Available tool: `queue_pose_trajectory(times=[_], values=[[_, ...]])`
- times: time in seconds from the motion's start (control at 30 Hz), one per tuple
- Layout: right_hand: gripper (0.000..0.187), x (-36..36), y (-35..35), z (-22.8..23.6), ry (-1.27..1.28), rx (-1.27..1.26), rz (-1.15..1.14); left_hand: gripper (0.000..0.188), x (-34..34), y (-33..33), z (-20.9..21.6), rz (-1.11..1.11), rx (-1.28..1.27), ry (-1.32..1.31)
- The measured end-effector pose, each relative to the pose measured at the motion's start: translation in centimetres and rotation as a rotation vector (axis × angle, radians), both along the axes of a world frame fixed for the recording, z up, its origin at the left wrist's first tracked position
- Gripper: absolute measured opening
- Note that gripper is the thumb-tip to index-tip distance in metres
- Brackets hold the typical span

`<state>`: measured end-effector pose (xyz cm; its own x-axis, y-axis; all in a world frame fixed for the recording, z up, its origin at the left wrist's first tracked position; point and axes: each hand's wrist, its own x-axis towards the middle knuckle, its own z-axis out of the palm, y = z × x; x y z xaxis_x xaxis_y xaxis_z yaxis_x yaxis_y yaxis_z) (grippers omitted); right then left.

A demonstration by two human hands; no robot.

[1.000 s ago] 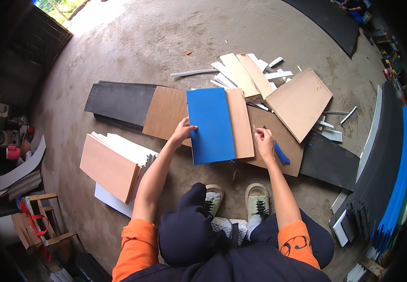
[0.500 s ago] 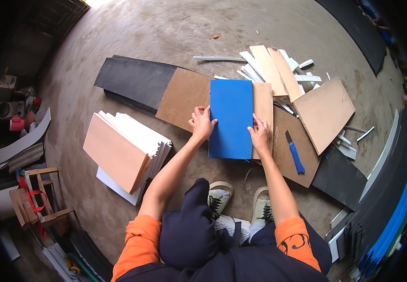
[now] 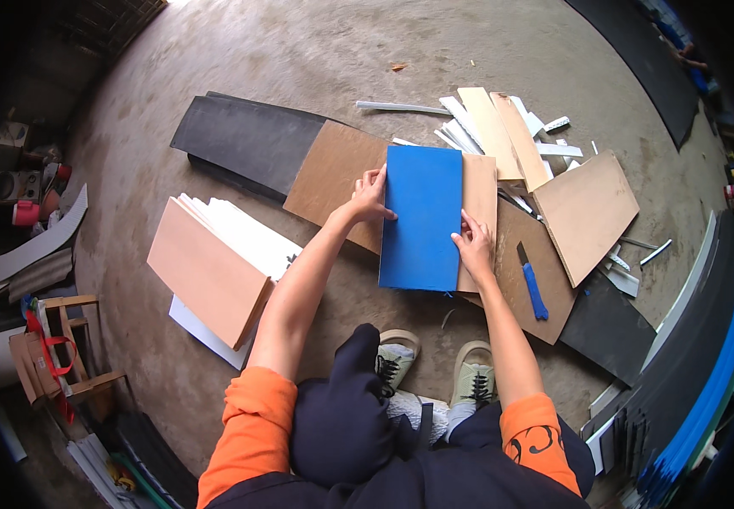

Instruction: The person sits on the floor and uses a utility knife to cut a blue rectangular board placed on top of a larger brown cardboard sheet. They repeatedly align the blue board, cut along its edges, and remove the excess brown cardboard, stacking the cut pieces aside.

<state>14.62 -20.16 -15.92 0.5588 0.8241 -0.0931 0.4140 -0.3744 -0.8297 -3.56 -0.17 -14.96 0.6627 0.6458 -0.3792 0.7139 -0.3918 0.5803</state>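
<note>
A blue rectangular board [image 3: 423,216] lies in front of me on top of a larger tan board [image 3: 480,182]. My left hand [image 3: 369,199] grips the blue board's left edge at mid-height, its thumb reaching onto the face. On the opposite side, my right hand [image 3: 475,243] has its fingers closed along the right edge, resting over the tan board. To the right of that hand lies a utility knife [image 3: 533,288] with a blue handle and its blade out, on a brown board [image 3: 515,242].
A stack of white and pinkish-tan sheets [image 3: 210,271] stands at left. Dark boards [image 3: 244,144] extend to the far left. Tan offcuts [image 3: 588,212] and white strips [image 3: 460,127] are scattered at right. Black and blue sheets [image 3: 689,373] line the right side; a wooden frame [image 3: 78,348] is at left.
My left hand has slid farther up along the blue board's left edge. My right hand still holds the right edge, and the knife has not moved on its board.
</note>
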Motion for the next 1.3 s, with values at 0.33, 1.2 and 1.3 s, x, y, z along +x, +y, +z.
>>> queue_pose_trajectory(times=[0.33, 1.2, 1.3], values=[[0.054, -0.2, 0.5, 0.7, -0.108, -0.052, 0.038, 0.062, 2.9, 4.2, 0.8, 0.078, 0.189, -0.037], [0.055, -0.2, -0.2, 0.3, -0.042, -0.054, 0.002, 0.112, -3.4, -13.7, 4.2, -0.509, 0.562, -0.038], [0.054, -0.1, 0.3, 0.1, -0.008, -0.061, 0.008, 0.104, -3.3, -13.7, 3.5, -0.497, 0.695, -0.013]])
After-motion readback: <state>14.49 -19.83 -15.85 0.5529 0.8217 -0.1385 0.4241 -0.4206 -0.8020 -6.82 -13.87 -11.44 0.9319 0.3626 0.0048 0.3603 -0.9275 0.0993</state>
